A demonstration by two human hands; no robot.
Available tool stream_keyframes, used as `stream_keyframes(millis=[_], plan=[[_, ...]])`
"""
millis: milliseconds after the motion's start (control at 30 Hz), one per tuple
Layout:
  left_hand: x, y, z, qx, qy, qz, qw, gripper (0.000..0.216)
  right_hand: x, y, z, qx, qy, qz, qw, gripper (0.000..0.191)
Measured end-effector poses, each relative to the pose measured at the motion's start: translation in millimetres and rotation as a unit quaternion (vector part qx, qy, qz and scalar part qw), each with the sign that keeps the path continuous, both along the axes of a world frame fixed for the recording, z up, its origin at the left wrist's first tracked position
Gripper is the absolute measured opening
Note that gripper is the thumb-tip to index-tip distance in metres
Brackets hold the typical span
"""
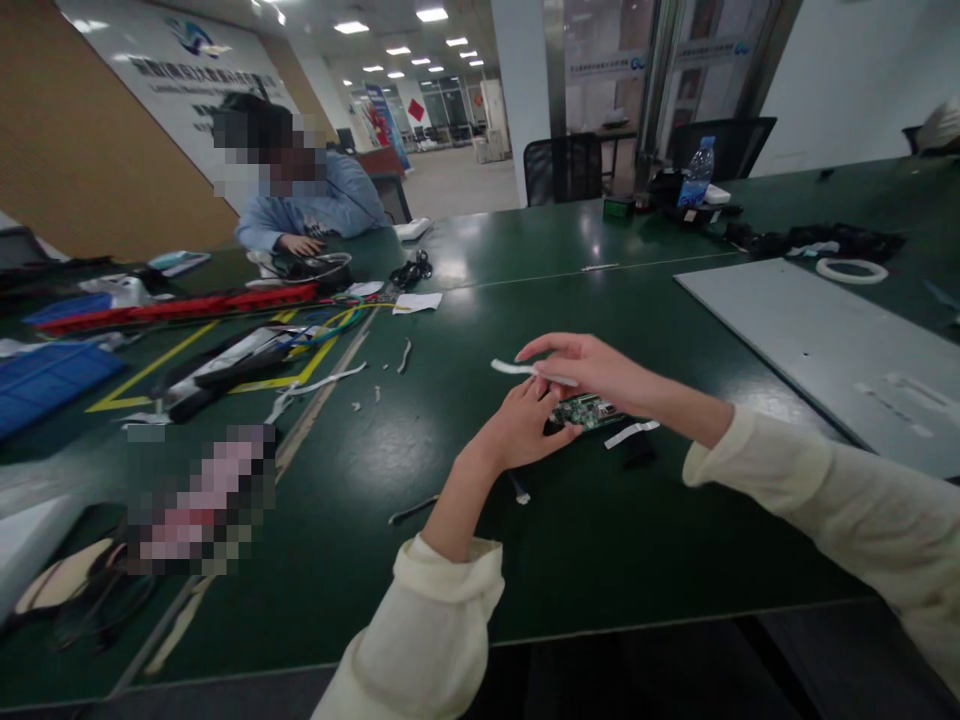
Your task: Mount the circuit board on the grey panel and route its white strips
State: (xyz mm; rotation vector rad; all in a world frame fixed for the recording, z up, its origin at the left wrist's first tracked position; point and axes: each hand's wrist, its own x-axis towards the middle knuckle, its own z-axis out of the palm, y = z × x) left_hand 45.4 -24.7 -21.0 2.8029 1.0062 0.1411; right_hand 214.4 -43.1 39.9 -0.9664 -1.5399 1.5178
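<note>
My right hand (596,372) is closed on a thin white strip (512,368), whose bent end sticks out to the left past my fingers. Beneath it lies a green circuit board (589,411), partly covered by both hands. My left hand (519,430) is at the board's left end, thumb on the near side and fingers on the far side, with fingertips close to the strip. Another white strip (632,433) rests on the table just right of the board, beside a small black piece (640,455). A short cable with a white connector (520,490) pokes out below my left hand.
A large grey panel (817,340) lies at the right, with a white tape roll (851,271) beyond. At left are a blue bin (56,380), a black-and-white device (225,370) and white scraps (405,356). Across the table sits a person (330,200). A water bottle (698,172) stands far right.
</note>
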Motion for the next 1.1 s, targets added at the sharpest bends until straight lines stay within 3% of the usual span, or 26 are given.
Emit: stream_keyframes(millis=[100, 200, 333, 433, 500, 567, 667, 800, 867, 1000, 1100], plan=[[-1, 1, -4.0, -0.007, 0.033, -0.007, 0.999, 0.052, -33, -22, -3.9, 0.050, -0.096, 0.040, 0.993, 0.028], [-3, 2, -4.8, -0.001, 0.062, -0.013, 0.998, 0.073, -43, -32, -16.7, 0.122, -0.242, 0.001, 0.963, 0.028], [-4, 1, -4.3, 0.020, 0.099, -0.019, 0.995, 0.078, -45, -38, -28.2, 0.235, -0.425, -0.060, 0.872, 0.040], [-3, 0, -6.7, 0.035, 0.092, -0.013, 0.995, 0.074, -48, -43, -25.3, 0.249, -0.528, -0.063, 0.809, 0.051], [-3, 1, -7.7, 0.032, 0.081, -0.001, 0.996, 0.075, -49, -46, -19.0, 0.248, -0.551, -0.058, 0.795, 0.054], [-3, 1, -6.5, 0.029, 0.066, 0.001, 0.997, 0.076, -42, -45, -11.0, 0.245, -0.546, -0.051, 0.799, 0.057], [0, 1, -1.7, 0.060, 0.028, -0.003, 0.998, 0.075, -9, -32, -0.9, 0.248, -0.521, -0.086, 0.812, 0.058], [4, 0, 4.7, 0.100, 0.003, -0.017, 0.995, 0.064, 80, 5, -6.8, 0.201, -0.492, -0.205, 0.822, 0.049], [6, 0, 7.2, 0.098, 0.000, -0.028, 0.995, 0.059, 131, 21, -23.4, 0.161, -0.536, -0.273, 0.783, 0.050], [8, -4, 11.6, 0.096, 0.000, -0.015, 0.995, 0.060, 213, 32, -76.1, 0.039, -0.639, -0.409, 0.650, 0.057], [10, -8, 13.4, 0.096, 0.011, 0.003, 0.995, 0.061, 246, 30, -112.6, -0.031, -0.635, -0.444, 0.631, 0.061]])
